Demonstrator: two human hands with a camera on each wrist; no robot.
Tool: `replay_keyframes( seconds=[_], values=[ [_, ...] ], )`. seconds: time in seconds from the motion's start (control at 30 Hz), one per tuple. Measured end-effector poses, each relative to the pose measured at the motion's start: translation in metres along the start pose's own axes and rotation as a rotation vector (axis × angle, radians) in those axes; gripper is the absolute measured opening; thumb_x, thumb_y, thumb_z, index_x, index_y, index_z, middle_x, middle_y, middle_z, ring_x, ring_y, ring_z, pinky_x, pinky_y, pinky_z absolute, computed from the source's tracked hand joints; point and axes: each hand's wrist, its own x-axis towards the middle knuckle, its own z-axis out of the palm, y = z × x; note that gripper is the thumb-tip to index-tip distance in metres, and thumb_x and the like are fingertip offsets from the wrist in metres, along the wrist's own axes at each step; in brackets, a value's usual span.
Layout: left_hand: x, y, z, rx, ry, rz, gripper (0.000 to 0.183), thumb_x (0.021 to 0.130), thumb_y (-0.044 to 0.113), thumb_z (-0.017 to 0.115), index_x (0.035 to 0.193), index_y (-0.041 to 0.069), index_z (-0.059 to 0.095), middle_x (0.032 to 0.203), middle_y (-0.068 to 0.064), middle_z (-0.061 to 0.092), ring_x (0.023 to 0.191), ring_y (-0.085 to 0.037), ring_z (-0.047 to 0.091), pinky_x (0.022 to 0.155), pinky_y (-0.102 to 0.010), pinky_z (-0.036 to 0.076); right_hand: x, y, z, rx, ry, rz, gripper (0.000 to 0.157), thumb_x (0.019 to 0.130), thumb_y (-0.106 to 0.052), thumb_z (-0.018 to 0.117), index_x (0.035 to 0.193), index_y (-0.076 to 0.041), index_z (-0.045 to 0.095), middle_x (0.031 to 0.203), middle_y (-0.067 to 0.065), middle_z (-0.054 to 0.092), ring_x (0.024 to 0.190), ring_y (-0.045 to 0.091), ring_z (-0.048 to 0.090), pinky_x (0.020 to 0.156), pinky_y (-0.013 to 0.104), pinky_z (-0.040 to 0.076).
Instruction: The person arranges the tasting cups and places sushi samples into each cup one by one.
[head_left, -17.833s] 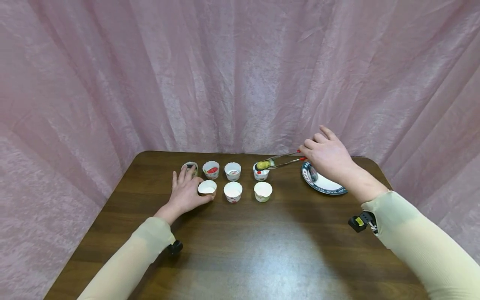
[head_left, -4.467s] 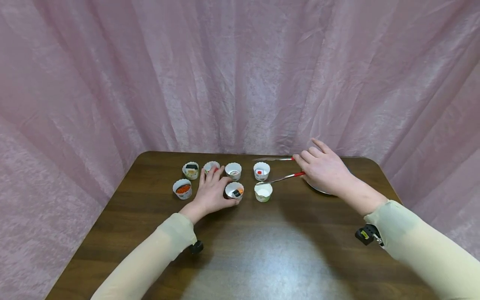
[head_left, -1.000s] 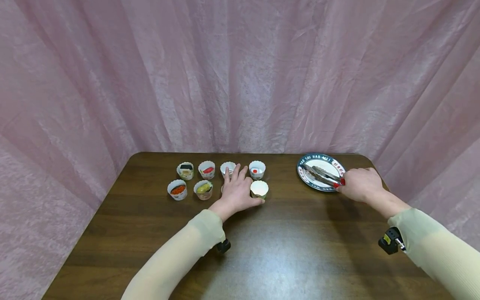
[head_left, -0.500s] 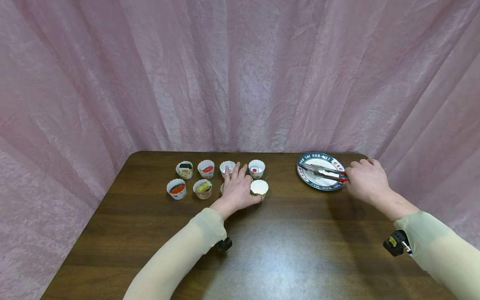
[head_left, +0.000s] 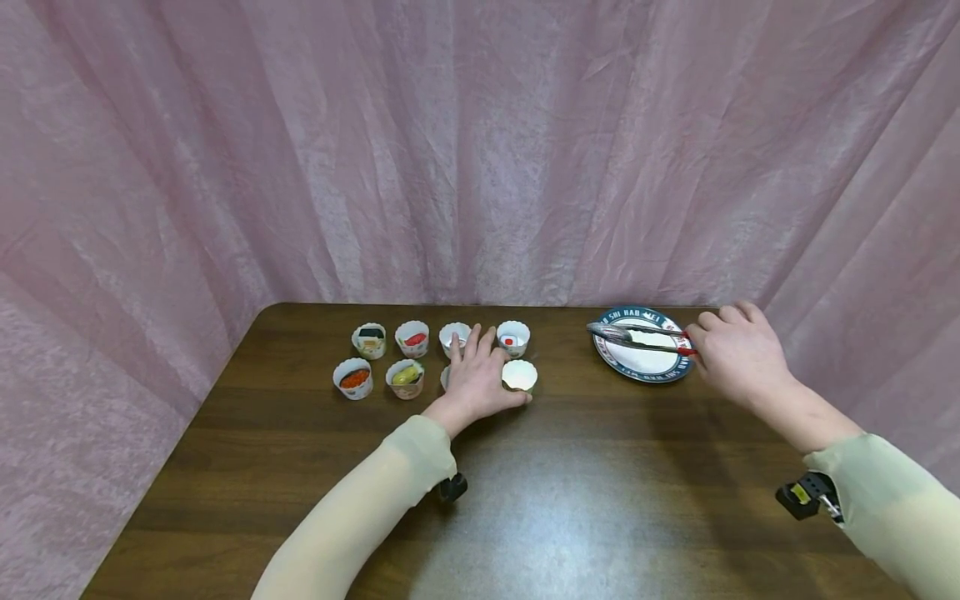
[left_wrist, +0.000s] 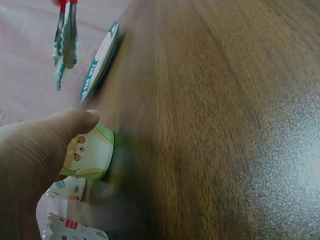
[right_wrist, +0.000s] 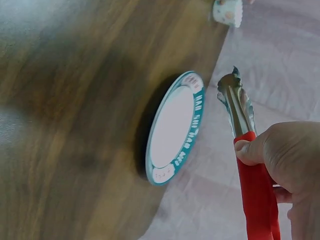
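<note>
My left hand (head_left: 476,379) is around a green-trimmed paper baking cup (left_wrist: 92,152) with a cartoon animal on it; the thumb lies against its side. In the head view that cup's white inside shows bare beside the thumb. My right hand (head_left: 738,350) grips red-handled metal tongs (right_wrist: 247,150) over the round plate (right_wrist: 155,120) with a teal lettered rim. The tongs' tips sit close together, pointing left toward the cups; I cannot tell whether something is between them. White bare surface shows in the plate's middle.
Several paper cups stand in two rows: one with orange-red roe (head_left: 356,379), one with a yellow piece (head_left: 407,375), one with a black-banded piece (head_left: 371,337), one with a red piece (head_left: 413,340), one with a white-and-red piece (head_left: 513,340). A pink curtain (head_left: 480,150) hangs behind the wooden table (head_left: 585,500).
Over the last second the tongs have lifted from the plate and swung level, my right hand moving slightly right and up. The left hand has stayed at the green-trimmed cup.
</note>
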Motion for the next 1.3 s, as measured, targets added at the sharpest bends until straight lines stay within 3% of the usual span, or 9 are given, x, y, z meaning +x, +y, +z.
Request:
replay_keyframes(
  seconds=[0.3,0.63,0.77,0.87,1.1,1.3],
  values=[
    [0.001,0.001,0.002,-0.022,0.012,0.002,0.077,0.072,0.076,0.076,0.125,0.021,0.067,0.166,-0.011,0.025,0.155,-0.036,0.006,0.119,-0.064,-0.006,0.010,-0.014,-0.021,-0.026,0.077,-0.131,0.025,0.072,-0.006,0.082,0.093,0.000,0.070,0.086,0.012,0.063,0.092,0.040,0.059,0.106,0.064,0.036],
    [0.002,0.001,0.002,-0.041,0.010,-0.002,0.071,0.074,0.071,0.077,0.124,0.021,0.070,0.166,-0.011,0.026,0.155,-0.036,0.006,0.119,-0.064,-0.007,0.026,-0.037,-0.024,-0.045,0.112,-0.235,0.027,0.074,-0.008,0.086,0.095,-0.002,0.070,0.089,0.010,0.065,0.091,0.038,0.058,0.109,0.061,0.035],
    [0.002,0.001,0.002,-0.046,0.009,0.001,0.071,0.073,0.071,0.078,0.123,0.021,0.070,0.166,-0.011,0.026,0.155,-0.036,0.006,0.119,-0.063,-0.006,0.035,-0.047,-0.025,-0.061,0.114,-0.277,0.013,0.081,0.004,0.073,0.092,-0.002,0.069,0.081,0.007,0.059,0.086,0.036,0.055,0.111,0.060,0.035],
    [0.003,0.000,0.002,-0.046,0.011,0.007,0.071,0.073,0.070,0.078,0.123,0.020,0.071,0.166,-0.011,0.026,0.155,-0.037,0.007,0.119,-0.064,-0.005,0.043,-0.055,-0.026,-0.071,0.122,-0.307,0.017,0.083,0.012,0.063,0.091,-0.003,0.068,0.079,0.006,0.055,0.083,0.033,0.053,0.112,0.059,0.035],
    [0.003,0.000,0.002,-0.049,0.004,0.004,0.069,0.073,0.068,0.078,0.122,0.021,0.071,0.166,-0.010,0.026,0.155,-0.035,0.006,0.119,-0.064,-0.005,0.066,-0.071,-0.029,-0.152,0.110,-0.409,0.024,0.081,0.010,0.067,0.100,-0.004,0.071,0.087,0.005,0.057,0.086,0.031,0.054,0.116,0.056,0.031],
    [0.003,-0.001,0.001,-0.052,-0.013,0.001,0.067,0.074,0.069,0.077,0.122,0.022,0.072,0.166,-0.010,0.026,0.155,-0.035,0.005,0.119,-0.064,-0.005,0.083,-0.085,-0.030,-0.225,0.104,-0.510,0.024,0.087,0.007,0.058,0.103,-0.003,0.073,0.091,0.005,0.057,0.089,0.031,0.054,0.118,0.056,0.027]
  ],
)
